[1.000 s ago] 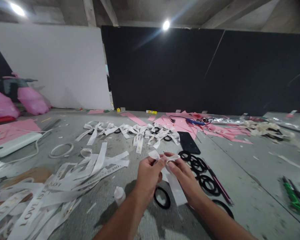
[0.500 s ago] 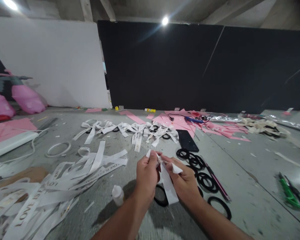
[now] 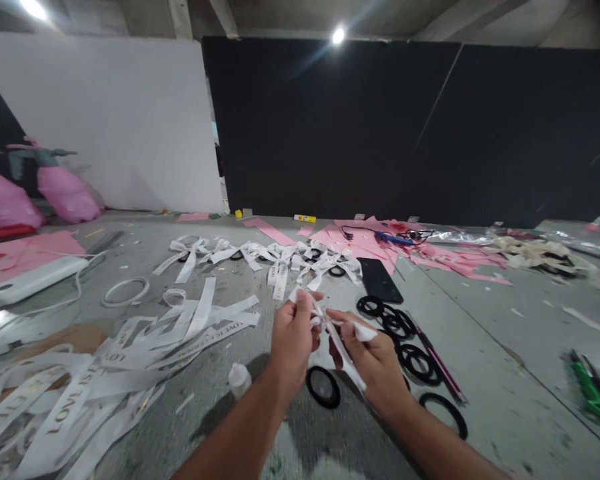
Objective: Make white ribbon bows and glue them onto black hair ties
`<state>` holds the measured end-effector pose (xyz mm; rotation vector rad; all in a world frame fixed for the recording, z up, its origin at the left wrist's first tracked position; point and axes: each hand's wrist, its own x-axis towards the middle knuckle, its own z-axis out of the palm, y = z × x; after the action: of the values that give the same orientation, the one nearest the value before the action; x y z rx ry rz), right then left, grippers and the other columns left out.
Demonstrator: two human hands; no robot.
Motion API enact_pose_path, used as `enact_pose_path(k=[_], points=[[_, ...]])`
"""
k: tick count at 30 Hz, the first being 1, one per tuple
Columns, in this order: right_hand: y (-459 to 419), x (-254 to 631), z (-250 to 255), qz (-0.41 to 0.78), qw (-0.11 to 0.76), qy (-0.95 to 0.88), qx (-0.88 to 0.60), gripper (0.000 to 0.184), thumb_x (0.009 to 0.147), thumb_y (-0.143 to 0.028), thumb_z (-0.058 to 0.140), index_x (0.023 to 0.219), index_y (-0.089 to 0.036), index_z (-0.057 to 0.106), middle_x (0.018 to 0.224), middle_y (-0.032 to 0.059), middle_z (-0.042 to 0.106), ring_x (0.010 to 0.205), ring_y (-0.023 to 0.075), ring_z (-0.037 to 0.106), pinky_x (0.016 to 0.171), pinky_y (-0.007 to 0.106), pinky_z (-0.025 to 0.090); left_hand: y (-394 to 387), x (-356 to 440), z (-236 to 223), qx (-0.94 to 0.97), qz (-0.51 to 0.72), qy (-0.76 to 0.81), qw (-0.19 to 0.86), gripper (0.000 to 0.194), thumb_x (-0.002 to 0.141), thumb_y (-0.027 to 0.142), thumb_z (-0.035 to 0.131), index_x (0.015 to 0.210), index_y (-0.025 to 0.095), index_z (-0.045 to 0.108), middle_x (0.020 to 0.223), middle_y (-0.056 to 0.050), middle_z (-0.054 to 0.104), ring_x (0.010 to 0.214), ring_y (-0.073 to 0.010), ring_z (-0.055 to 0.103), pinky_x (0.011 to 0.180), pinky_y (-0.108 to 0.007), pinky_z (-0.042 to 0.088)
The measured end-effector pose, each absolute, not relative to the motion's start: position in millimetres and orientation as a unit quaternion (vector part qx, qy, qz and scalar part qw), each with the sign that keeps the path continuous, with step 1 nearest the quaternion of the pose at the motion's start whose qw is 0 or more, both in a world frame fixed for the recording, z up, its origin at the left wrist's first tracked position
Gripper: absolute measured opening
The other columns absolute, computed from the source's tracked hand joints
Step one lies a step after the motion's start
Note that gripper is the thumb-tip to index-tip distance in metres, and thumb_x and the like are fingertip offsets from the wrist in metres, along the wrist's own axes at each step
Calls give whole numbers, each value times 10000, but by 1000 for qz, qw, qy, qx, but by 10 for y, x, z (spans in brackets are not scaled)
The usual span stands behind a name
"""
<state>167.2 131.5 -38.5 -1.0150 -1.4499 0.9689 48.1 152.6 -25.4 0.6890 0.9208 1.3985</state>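
Between both hands, above the grey surface, is a white ribbon (image 3: pixel 344 357) gathered into a knot or bow. My left hand (image 3: pixel 294 333) pinches its upper left part with the thumb on top. My right hand (image 3: pixel 367 353) grips the other side, a loop sticking out over its fingers and a tail running down past the palm. Below the hands lies a black ring (image 3: pixel 323 387). Several more black rings (image 3: pixel 420 364) are heaped right of my right hand. A small white bottle (image 3: pixel 239 379) stands left of my left forearm.
Loose printed ribbons (image 3: pixel 130 373) spread across the left. Tied white bows (image 3: pixel 280 263) lie in a row ahead, beside a black phone (image 3: pixel 380 280). Pink paper scraps (image 3: pixel 365 237) lie by the dark wall. A pink pen-like stick (image 3: pixel 440 367) and a green-handled tool (image 3: pixel 590 390) are at right.
My hands have drawn slightly apart, pulling at the knot. The ribbon tail has swung right toward my right palm, so the black ring below shows whole. The view has shifted slightly.
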Motion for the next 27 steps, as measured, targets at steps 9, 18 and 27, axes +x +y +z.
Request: enact_pose_path(k=[9,18,27], points=[[1451,1699,-261,631,558,-390,-372,568,643,-426,826,1117,-192,618,732,9,650,575,146,570,572,284,465,1495,534,-312,360,588,421,589,506,684,445,731,1072,128,655,452,85,453,353,-68,349,353,-195,285],[1518,1762,-397,431,547,-555,-454,405,741,-372,759,1079,-190,631,896,35,658,752,165,616,681,275,481,1531,530,-348,333,564,417,631,446,684,564,709,795,138,640,460,97,336,378,-38,230,373,-179,147],[1497,1777,-352,300,517,-647,-474,252,854,-365,622,1028,-190,672,993,82,708,864,226,646,762,337,489,1512,541,-356,424,561,426,569,530,756,680,570,587,178,540,514,24,434,539,-119,437,539,-231,370]])
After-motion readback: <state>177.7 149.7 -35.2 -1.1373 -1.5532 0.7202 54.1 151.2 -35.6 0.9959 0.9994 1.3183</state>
